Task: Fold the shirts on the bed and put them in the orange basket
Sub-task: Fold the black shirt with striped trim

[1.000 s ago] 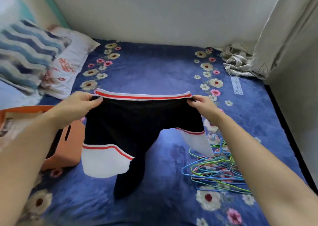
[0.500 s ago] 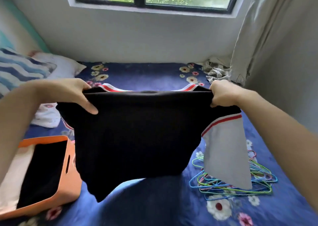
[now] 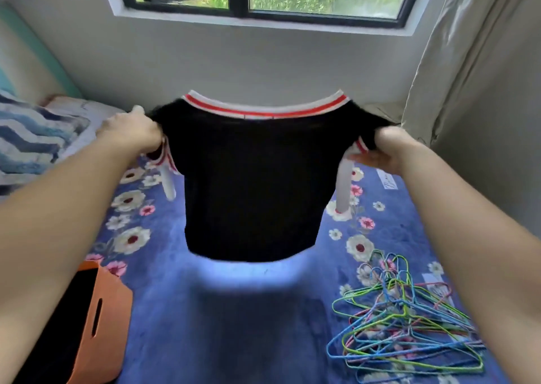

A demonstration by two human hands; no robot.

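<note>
Floral bed (image 3: 234,325), black shirt (image 3: 251,184) not yet folded
Our left hand (image 3: 131,134) and right hand (image 3: 389,152) clamp its shoulders; orange basket (image 3: 108,310) holds something dark.

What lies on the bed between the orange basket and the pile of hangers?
In the head view, only bare bedcover lies between basket and hangers; the held shirt hangs above it.

Basket (image 3: 112,310) lies left on the bed (image 3: 234,325), hangers (image 3: 407,325) right.
</note>
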